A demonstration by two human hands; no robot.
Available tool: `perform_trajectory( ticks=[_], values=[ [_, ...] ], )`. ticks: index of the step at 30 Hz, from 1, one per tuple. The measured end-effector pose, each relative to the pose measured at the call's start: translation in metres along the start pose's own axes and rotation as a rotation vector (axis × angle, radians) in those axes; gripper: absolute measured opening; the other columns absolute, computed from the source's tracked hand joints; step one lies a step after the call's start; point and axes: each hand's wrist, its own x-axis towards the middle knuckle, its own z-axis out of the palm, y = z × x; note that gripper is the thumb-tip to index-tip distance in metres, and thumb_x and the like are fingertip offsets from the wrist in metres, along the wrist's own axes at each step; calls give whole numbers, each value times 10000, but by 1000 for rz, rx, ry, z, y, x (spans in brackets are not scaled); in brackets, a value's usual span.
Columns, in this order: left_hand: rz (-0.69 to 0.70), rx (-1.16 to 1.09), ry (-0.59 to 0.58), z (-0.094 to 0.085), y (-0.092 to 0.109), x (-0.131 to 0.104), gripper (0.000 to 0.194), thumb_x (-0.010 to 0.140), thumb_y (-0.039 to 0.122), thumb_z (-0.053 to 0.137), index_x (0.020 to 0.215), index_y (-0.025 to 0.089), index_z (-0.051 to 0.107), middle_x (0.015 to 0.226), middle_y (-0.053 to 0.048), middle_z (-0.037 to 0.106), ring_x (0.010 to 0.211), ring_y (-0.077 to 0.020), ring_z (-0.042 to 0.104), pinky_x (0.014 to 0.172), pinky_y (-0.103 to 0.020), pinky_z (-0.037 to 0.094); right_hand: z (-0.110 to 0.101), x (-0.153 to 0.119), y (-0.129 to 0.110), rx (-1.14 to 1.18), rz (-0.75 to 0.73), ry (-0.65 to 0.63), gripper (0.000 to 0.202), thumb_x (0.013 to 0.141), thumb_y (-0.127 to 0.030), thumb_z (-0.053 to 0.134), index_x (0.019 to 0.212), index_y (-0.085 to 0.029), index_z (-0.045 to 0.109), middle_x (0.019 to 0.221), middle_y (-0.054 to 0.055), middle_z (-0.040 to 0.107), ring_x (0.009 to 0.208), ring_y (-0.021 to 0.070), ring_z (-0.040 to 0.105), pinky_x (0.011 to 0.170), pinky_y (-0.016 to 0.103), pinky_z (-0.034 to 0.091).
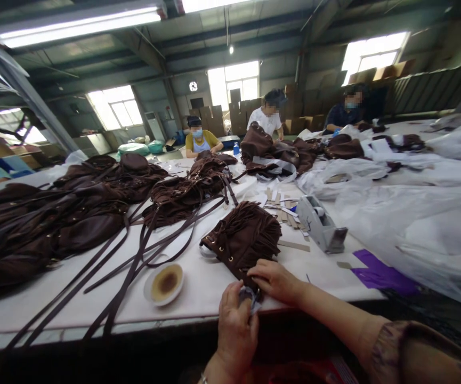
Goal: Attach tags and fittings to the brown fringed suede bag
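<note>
A dark brown fringed bag lies on its side on the white table, a row of brass eyelets along its left edge. At its near end, my right hand grips the brown material between thumb and fingers. Just left of it, my left hand is closed on a crumpled, greyish see-through piece of plastic at the bag's near corner. What lies under the fingers is partly hidden. A white dish with a yellowish-brown stain stands left of the bag.
Piles of brown bags with long straps cover the left side. A grey tape dispenser, card strips, purple tape and plastic sheeting lie to the right. Three masked or capped people work across the table.
</note>
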Motion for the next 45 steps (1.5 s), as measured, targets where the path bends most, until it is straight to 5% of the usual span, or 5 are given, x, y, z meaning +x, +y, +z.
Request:
perform_trajectory(
  ticks=[4, 8, 13, 29, 45],
  values=[
    [27, 28, 21, 6, -8, -1, 272, 813, 72, 526, 1014, 171, 680, 1229, -165, 565, 1135, -313, 566, 933, -519, 558, -30, -12, 34, -142, 174, 211, 238, 984, -212, 455, 1055, -179, 679, 957, 80, 665, 914, 186, 618, 855, 295, 482],
    [72, 55, 16, 10, -15, -3, 254, 836, 110, 553, 1042, 188, 680, 1257, -162, 552, 1133, -299, 570, 923, -484, 567, -58, 1, 69, -446, 555, 124, 206, 935, -225, 538, 994, -147, 718, 1066, 145, 663, 1060, 270, 591, 942, 372, 447],
    [56, 40, 63, 17, -19, -8, 213, 882, 158, 531, 1026, 192, 685, 1265, -167, 549, 1138, -294, 570, 912, -463, 568, -59, 18, 90, -445, 701, 35, 171, 808, -233, 685, 901, -102, 743, 1036, 210, 675, 1022, 346, 613, 839, 400, 460],
    [126, 100, -9, 13, -29, -6, 255, 853, 187, 604, 1092, 199, 691, 1245, -165, 598, 1110, -291, 618, 891, -441, 592, -80, -21, 106, -216, 669, -96, 179, 799, -168, 631, 869, -184, 795, 869, 46, 771, 844, 190, 690, 754, 241, 486],
    [94, 64, 18, 9, -18, -2, 276, 858, 144, 555, 1101, 189, 677, 1226, -166, 593, 1099, -297, 610, 883, -462, 587, -77, -16, 96, -388, 495, -262, 238, 824, -63, 535, 804, -133, 762, 951, 176, 717, 885, 265, 672, 826, 333, 485]
  ],
)
